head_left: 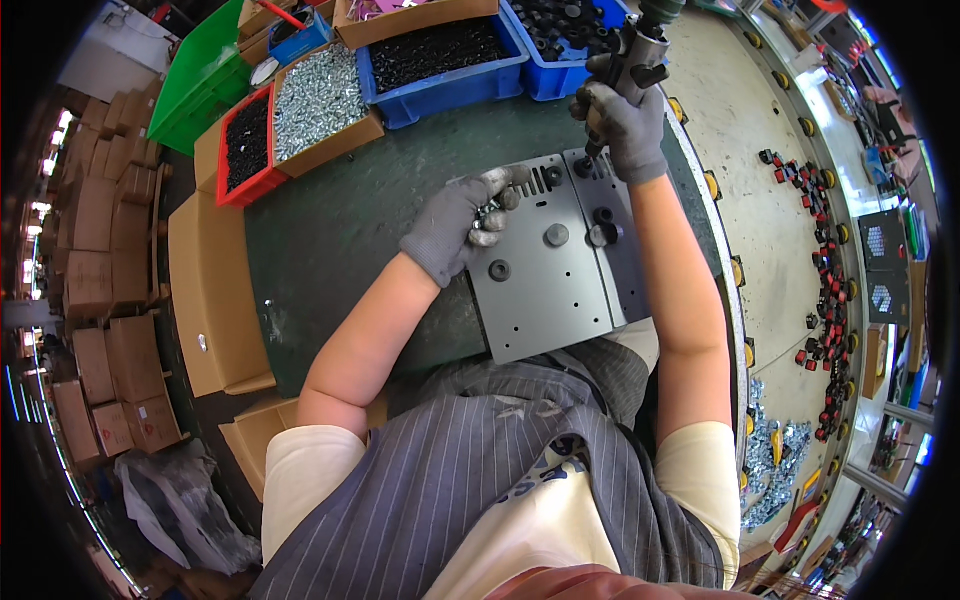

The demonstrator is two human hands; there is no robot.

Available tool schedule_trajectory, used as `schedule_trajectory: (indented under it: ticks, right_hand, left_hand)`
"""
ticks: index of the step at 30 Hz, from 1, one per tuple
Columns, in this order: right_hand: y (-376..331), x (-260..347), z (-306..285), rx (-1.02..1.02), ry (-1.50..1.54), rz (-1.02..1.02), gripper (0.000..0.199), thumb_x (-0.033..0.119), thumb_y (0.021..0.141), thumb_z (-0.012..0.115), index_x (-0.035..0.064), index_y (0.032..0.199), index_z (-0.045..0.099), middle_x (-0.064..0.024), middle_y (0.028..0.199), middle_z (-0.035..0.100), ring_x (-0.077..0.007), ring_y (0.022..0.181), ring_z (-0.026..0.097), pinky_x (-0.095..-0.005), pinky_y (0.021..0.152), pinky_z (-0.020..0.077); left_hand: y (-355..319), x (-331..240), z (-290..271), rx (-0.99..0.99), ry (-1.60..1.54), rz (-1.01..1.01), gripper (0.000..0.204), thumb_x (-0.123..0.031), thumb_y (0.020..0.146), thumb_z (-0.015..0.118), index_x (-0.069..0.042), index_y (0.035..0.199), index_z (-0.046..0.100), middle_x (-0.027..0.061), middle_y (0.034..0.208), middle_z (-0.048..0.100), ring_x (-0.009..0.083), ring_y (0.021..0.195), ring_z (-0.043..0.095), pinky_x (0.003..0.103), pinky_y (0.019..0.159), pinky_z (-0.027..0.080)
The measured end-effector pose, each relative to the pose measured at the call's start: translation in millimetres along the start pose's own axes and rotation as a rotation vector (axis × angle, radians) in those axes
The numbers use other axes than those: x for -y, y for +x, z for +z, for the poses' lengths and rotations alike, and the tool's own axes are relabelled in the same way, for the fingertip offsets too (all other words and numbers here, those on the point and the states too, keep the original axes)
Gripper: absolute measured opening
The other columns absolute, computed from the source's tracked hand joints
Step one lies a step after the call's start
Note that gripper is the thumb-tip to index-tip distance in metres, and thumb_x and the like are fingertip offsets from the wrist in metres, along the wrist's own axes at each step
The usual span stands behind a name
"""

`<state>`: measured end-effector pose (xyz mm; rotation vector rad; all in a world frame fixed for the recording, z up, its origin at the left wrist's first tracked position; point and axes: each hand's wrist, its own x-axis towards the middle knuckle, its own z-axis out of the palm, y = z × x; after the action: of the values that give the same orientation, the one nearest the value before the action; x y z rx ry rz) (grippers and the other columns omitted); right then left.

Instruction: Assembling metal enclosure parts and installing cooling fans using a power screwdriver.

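The left hand (462, 225), in a grey glove, rests on the upper left corner of a grey metal plate (545, 275) and is curled narrow around a small cluster of silvery screws (490, 210). The right hand (622, 125), also gloved, is clamped around the handle of a powered screwdriver (632, 55), whose tip stands on the plate's far edge just below that grip. The plate lies on the dark green desk (330, 230) directly in front of the person, between the two hands, with a few dark round fittings (556, 235) on it just right of the left grip.

Beyond the left grip, across the desk, a row of containers stands: a cardboard box of silver screws (318, 100), a red bin of black parts (247, 140) to its left, a blue bin of black screws (440, 55) and a second blue bin (570, 40) just left of the right grip. A green crate (200, 80) sits farther left. Brown cartons (100, 250) are stacked well to the left of the left grip. To the right of the right grip, small red and black parts (825, 290) lie scattered on a pale round table (740, 120).
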<state>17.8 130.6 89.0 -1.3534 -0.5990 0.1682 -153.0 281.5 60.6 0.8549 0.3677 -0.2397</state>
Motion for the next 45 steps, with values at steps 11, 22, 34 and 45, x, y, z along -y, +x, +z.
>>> schedule_trajectory:
  ticks: [11, 22, 34, 45]
  right_hand:
    - [-54.7, 55.1, 7.6, 0.058, 0.455, -0.267, 0.050, 0.021, 0.072, 0.056, -0.0005, 0.115, 0.045, -0.0101, 0.083, 0.055, -0.0236, 0.075, 0.052, -0.0374, 0.070, 0.0432]
    - [-103.3, 76.1, -6.7, 0.152, 0.751, -0.409, 0.048, 0.020, 0.074, 0.059, 0.0066, 0.118, 0.043, -0.0099, 0.085, 0.053, -0.0238, 0.075, 0.053, -0.0382, 0.069, 0.0448]
    - [-118.6, 74.9, -37.6, 0.093, 0.758, -0.455, 0.049, 0.024, 0.075, 0.055, 0.0053, 0.118, 0.044, -0.0049, 0.078, 0.048, -0.0167, 0.065, 0.046, -0.0309, 0.058, 0.0389]
    - [-128.9, 74.9, -65.9, 0.178, 0.809, -0.540, 0.054, 0.028, 0.073, 0.055, 0.0027, 0.119, 0.046, -0.0025, 0.078, 0.046, -0.0128, 0.062, 0.040, -0.0268, 0.056, 0.0328]
  left_hand:
    - [-16.7, 22.4, 10.5, -0.137, -0.177, 0.144, 0.023, -0.016, 0.091, 0.051, -0.006, 0.111, 0.057, 0.0029, 0.089, 0.060, 0.0039, 0.059, 0.046, 0.015, 0.045, 0.036]
    - [-25.8, 43.4, 55.1, 0.226, -0.212, -0.028, 0.031, -0.022, 0.093, 0.047, -0.001, 0.115, 0.049, 0.0007, 0.084, 0.048, 0.0011, 0.060, 0.039, 0.011, 0.042, 0.032]
    - [-18.8, 47.1, 89.5, 0.162, -0.117, -0.159, 0.024, -0.022, 0.094, 0.045, -0.002, 0.105, 0.053, -0.0004, 0.070, 0.045, 0.0023, 0.050, 0.036, 0.013, 0.035, 0.027]
    - [1.4, 51.8, 101.3, 0.311, 0.006, -0.222, 0.029, -0.023, 0.093, 0.047, -0.002, 0.111, 0.055, 0.0011, 0.072, 0.054, 0.0024, 0.049, 0.041, 0.015, 0.036, 0.030]
